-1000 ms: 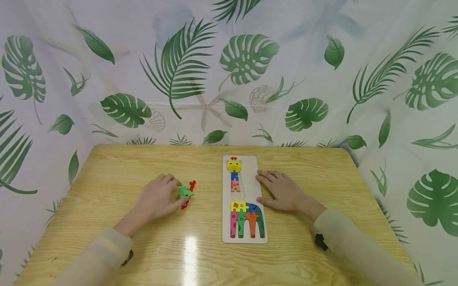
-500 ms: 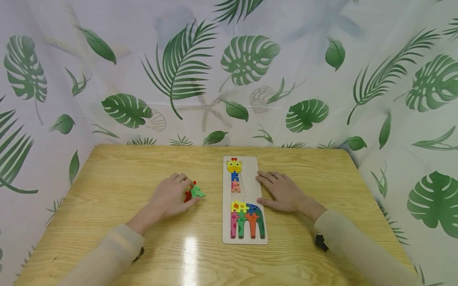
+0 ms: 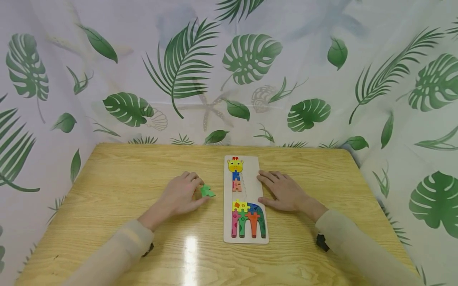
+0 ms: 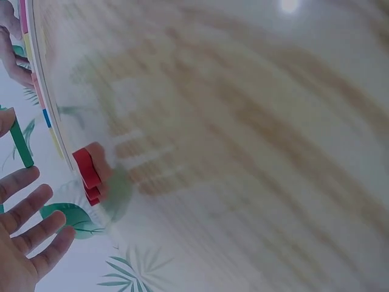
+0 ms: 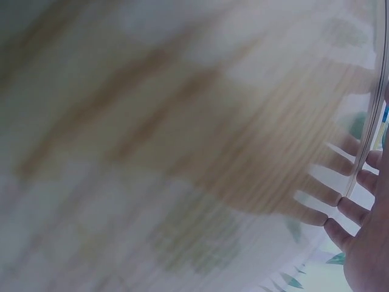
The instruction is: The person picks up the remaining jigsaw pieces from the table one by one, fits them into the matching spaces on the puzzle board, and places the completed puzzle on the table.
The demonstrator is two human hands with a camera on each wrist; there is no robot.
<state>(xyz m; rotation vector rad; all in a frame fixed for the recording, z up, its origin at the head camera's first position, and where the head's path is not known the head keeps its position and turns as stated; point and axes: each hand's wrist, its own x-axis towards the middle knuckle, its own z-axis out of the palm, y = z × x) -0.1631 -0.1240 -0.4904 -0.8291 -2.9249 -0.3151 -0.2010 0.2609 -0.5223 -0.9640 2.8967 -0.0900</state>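
Note:
My left hand (image 3: 181, 193) pinches a green puzzle piece (image 3: 206, 191) between thumb and index finger, just left of the board. In the left wrist view the green piece is a thin slab held above the table, with the other fingers spread. A red puzzle piece (image 4: 88, 170) lies on the table near that hand; the hand hides it in the head view. The giraffe puzzle board (image 3: 250, 174) lies flat, with a gap in the neck between the pink piece (image 3: 236, 186) and the yellow piece (image 3: 240, 206). My right hand (image 3: 282, 192) rests with straight fingers at the board's right edge.
The wooden table (image 3: 161, 159) reflects a bright light near its front. A leaf-printed cloth (image 3: 200, 79) hangs behind the table and along both sides.
My left hand has moved right with the green piece, toward the board. The red piece, visible beside the green one earlier, is now behind the hand in the head view. My right hand stays put.

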